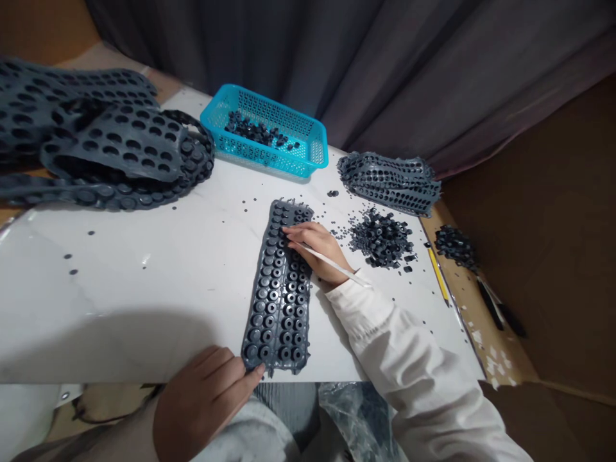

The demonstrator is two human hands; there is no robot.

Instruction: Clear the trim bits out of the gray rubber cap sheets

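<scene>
A long dark grey rubber sheet (280,289) studded with rows of small black rings lies lengthwise on the white table (144,282). My left hand (205,398) pinches its near left corner at the table's front edge, fingers closed on the sheet. My right hand (315,250) rests on the sheet's upper right part, fingers curled round a thin white stick (337,268) whose tip touches the rings. A white sleeve covers that arm.
A pile of loose black rings (382,239) lies right of my right hand. A blue basket (308,138) with more rings stands at the back. Emptied perforated sheets are heaped at the left (110,154) and back right (392,183). A yellow pencil (437,274) lies near the right edge.
</scene>
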